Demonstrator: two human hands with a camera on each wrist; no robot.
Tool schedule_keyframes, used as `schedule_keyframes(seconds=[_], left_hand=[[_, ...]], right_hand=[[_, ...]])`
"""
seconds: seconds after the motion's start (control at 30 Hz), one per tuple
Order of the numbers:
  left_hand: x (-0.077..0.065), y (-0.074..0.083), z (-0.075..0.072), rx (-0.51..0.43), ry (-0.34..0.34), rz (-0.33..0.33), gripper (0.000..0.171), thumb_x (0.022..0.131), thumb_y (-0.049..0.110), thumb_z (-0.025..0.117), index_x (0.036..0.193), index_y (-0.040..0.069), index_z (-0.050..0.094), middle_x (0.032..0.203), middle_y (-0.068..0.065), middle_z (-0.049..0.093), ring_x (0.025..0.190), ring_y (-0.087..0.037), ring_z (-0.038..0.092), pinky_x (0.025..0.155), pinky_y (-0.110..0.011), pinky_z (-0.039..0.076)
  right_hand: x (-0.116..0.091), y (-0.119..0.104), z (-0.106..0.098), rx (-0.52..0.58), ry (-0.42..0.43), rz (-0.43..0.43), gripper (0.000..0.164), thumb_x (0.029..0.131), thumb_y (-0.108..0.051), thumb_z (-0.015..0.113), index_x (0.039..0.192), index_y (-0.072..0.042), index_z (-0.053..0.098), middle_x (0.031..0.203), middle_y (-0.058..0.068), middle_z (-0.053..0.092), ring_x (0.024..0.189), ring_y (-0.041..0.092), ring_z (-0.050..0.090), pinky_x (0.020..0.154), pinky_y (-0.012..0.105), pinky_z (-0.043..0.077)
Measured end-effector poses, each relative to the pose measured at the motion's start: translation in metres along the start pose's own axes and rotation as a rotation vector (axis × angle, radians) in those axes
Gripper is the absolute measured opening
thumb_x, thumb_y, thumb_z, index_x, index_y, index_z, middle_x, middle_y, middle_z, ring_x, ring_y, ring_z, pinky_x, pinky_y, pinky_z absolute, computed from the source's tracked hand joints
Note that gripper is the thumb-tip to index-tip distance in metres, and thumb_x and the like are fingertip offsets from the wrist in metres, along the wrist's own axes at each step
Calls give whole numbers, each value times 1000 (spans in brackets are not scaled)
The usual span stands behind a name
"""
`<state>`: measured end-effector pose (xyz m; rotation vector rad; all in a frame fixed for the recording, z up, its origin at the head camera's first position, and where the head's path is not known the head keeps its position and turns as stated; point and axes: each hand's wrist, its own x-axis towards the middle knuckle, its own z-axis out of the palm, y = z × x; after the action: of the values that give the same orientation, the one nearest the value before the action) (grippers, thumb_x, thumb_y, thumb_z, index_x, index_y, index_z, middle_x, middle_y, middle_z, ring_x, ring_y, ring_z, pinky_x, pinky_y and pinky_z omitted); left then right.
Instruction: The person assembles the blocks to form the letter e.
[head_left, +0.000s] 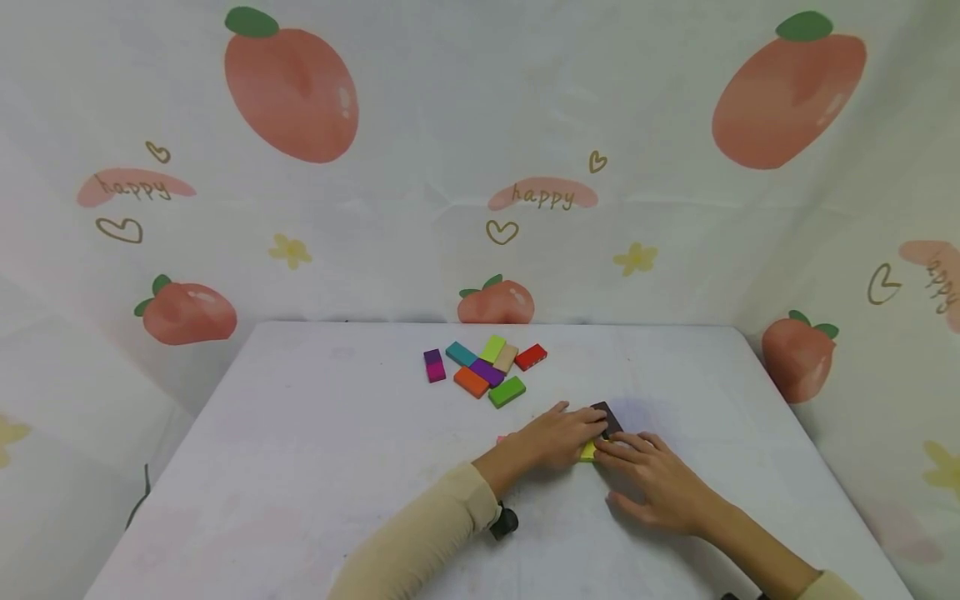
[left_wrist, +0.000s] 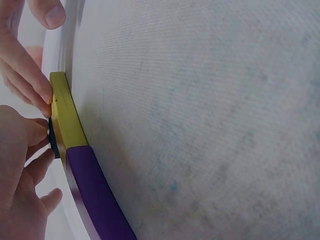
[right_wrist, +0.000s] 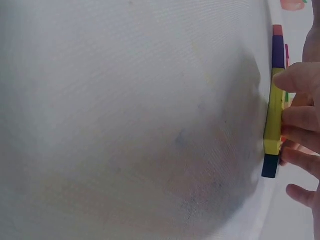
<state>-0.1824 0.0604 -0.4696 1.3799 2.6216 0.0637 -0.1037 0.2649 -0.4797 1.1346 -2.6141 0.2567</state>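
My left hand [head_left: 558, 435] reaches over a row of small blocks, its fingertips touching the dark block [head_left: 606, 417] at the right end. Spread fingers show on this hand in the left wrist view. From the right, my right hand [head_left: 660, 483] lays extended fingers on the yellow block [head_left: 588, 452]. Its thumb stands apart, nearer the front. A purple block [left_wrist: 97, 195] adjoins the yellow one end to end. Beyond it, in the right wrist view, comes a pink block [right_wrist: 278, 30]. My left hand and wrist hide most of the row in the head view.
Behind the hands lies a loose group of blocks, including an orange block [head_left: 471, 382], a green block [head_left: 507, 392], a teal block [head_left: 461, 353] and a red block [head_left: 531, 357]. A magenta block [head_left: 436, 371] sits at its left. A printed cloth [head_left: 405, 208] hangs behind the white table [head_left: 300, 467].
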Motion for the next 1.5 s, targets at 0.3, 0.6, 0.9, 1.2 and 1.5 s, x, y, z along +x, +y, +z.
schedule_keyframes(seconds=[0.3,0.6,0.9,1.2,1.5], left_hand=[[-11,-20,-6,-60,85,-104,48,105,30,47,152,21,43,157,4,40,144,-9,33,116,-40,32],[-37,-57,-9,-165,109,-213,53,102,35,54,152,17,43,156,0,41,145,-15,35,115,-44,33],[-63,-78,-3,-147,149,-245,52,101,36,57,146,11,51,150,-5,49,140,-19,43,111,-45,38],[-75,-69,-8,-78,177,-328,49,100,35,58,142,9,56,144,-7,55,136,-24,47,110,-51,38],[-75,-64,-4,-56,137,-340,56,98,40,59,144,8,52,144,-7,55,134,-24,50,109,-52,40]], right_hand=[[1,0,-1,14,-3,-10,55,75,-29,82,124,-6,69,130,6,65,118,27,59,89,49,49],[0,-1,-2,10,-30,15,55,76,-29,82,124,-7,69,130,6,65,118,27,59,89,50,50],[0,-2,-2,20,-38,16,56,77,-28,81,127,-7,67,133,6,64,120,27,58,89,51,50],[-1,-1,-1,24,-24,19,57,76,-29,82,127,-7,68,133,6,64,120,28,58,89,51,50],[-2,0,0,25,-10,10,58,75,-27,82,127,-7,67,133,6,63,121,27,57,88,50,50]])
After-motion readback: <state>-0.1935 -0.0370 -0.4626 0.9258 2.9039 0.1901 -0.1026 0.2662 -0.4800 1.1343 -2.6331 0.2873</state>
